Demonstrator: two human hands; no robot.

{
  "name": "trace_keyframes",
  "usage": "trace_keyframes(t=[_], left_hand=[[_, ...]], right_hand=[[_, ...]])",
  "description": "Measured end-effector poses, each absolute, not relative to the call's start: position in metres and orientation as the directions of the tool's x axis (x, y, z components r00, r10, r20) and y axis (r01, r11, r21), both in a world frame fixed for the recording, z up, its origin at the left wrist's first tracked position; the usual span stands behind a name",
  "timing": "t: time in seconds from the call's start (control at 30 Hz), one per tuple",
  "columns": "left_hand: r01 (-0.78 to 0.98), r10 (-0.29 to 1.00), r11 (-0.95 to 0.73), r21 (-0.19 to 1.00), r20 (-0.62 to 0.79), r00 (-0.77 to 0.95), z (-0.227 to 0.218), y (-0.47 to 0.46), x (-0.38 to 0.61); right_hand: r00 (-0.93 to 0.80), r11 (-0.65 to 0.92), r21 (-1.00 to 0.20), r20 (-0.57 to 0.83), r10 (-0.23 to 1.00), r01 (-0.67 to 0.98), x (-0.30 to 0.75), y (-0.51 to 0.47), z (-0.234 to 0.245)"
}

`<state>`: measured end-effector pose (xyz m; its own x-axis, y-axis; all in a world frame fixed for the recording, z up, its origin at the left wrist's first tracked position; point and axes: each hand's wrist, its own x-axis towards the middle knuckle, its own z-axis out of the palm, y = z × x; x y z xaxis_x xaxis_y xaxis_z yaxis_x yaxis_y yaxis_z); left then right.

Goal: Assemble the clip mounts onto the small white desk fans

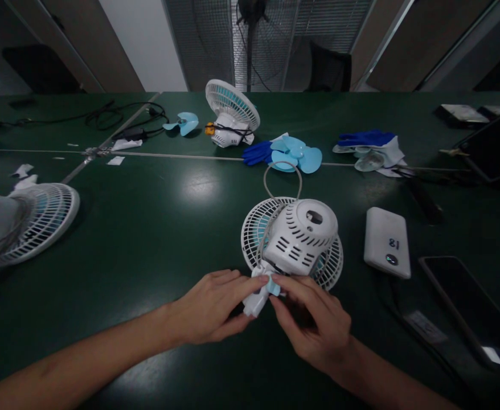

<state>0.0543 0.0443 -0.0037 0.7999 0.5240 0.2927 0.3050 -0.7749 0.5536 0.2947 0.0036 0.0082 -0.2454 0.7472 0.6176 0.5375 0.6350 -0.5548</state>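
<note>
A small white fan [299, 242] lies grille-down on the dark green table, its vented motor housing facing up. Light blue blades show through the grille, and a grey cable loops behind. At the near side of the housing is a white bracket [254, 303] bearing a light blue knob [273, 286]. My left hand [216, 304] is closed around the bracket from the left, thumb against the knob. From the right, my right hand [320, 319] pinches the knob between thumb and index finger. Its other fingers curl out of sight beneath.
Another fan [230, 111] and a light blue fan blade [184, 122] stand farther back. Blue gloves [258, 152] lie beside a second blade [299, 155]. At left is a third fan [53, 219]. A white power bank [386, 239] and a phone [467, 302] lie at right.
</note>
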Motion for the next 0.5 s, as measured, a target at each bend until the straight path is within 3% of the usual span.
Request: trace_keyframes(t=[0.27,0.5], left_hand=[[0.305,0.449,-0.855,0.419,0.307,0.839,-0.0001,0.0444,0.0567],[0.325,0.476,-0.832,0.45,0.279,0.834,-0.0006,0.0436,0.0548]], right_hand=[[-0.142,0.547,-0.529,0.622,0.77,0.649,0.2933,0.0042,0.011],[-0.179,0.587,-0.515,0.637,0.75,0.624,0.2974,0.0071,0.0105]])
